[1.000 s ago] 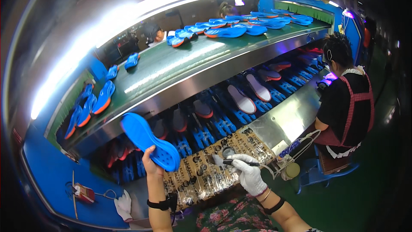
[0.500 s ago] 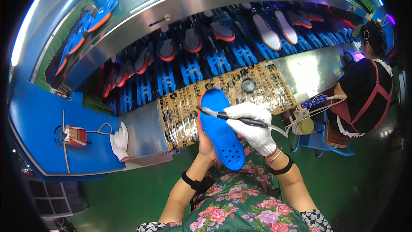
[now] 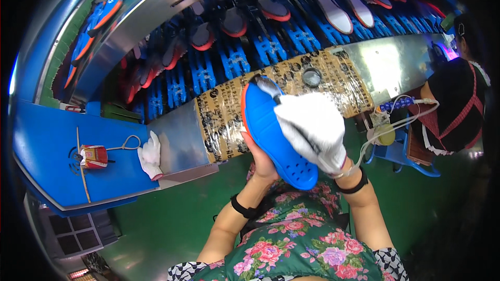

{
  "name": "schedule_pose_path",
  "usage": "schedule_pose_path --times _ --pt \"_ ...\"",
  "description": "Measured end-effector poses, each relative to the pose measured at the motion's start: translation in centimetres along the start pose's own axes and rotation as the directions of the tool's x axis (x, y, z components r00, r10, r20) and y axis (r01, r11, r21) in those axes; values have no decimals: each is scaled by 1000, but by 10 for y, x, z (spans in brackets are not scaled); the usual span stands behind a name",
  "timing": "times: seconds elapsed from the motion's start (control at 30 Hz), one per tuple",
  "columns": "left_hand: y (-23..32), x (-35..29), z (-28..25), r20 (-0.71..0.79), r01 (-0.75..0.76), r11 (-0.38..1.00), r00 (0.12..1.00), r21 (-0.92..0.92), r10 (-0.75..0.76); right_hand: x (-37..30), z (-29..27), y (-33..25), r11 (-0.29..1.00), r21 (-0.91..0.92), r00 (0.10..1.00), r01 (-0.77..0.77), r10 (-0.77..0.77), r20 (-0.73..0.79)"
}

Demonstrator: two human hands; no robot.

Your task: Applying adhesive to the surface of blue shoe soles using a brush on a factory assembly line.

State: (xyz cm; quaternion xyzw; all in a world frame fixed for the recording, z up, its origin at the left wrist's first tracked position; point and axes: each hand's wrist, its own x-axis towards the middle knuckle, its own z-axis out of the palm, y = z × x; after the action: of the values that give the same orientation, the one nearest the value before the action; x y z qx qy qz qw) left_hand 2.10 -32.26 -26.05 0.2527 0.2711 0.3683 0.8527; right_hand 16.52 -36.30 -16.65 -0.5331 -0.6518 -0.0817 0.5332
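Observation:
My bare left hand [image 3: 263, 158] holds a blue shoe insole [image 3: 263, 119] with an orange-red edge, gripping it along its left side and from below. Several small holes dot its near end. In a white knit glove, my right hand [image 3: 315, 127] is closed around a brush [image 3: 267, 87], whose handle is mostly covered by the fingers. The dark bristles lie at the insole's far end, by its rim. A thin pale tube [image 3: 359, 161] runs from near my right wrist toward the right.
Beyond the hands, a bench covered in printed brown tape [image 3: 224, 119] bears a small round dish [image 3: 311, 77]. Behind it, a rack carries several soles [image 3: 234, 22] on blue holders. A spare white glove [image 3: 151, 156] lies at left, beside a red carton [image 3: 94, 157]. A co-worker [image 3: 453, 104] sits at right.
The insole has shifted slightly up and right in view. My right hand has turned, and the brush has moved from the insole's left edge to its far end.

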Motion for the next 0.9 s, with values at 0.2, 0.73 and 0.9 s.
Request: schedule_pose_path --times 0.2,0.73,0.9 --pt "-1 2 -9 28 26 998 999 -49 -25 -24 4 -18 971 230 995 -63 45 84" --pt "10 19 -36 86 4 1000 996 6 -4 -41 9 3 960 280 1000 -15 7 27" --pt "-1 16 -72 323 -19 998 946 61 -2 -47 1 -3 898 433 987 -77 9 157"
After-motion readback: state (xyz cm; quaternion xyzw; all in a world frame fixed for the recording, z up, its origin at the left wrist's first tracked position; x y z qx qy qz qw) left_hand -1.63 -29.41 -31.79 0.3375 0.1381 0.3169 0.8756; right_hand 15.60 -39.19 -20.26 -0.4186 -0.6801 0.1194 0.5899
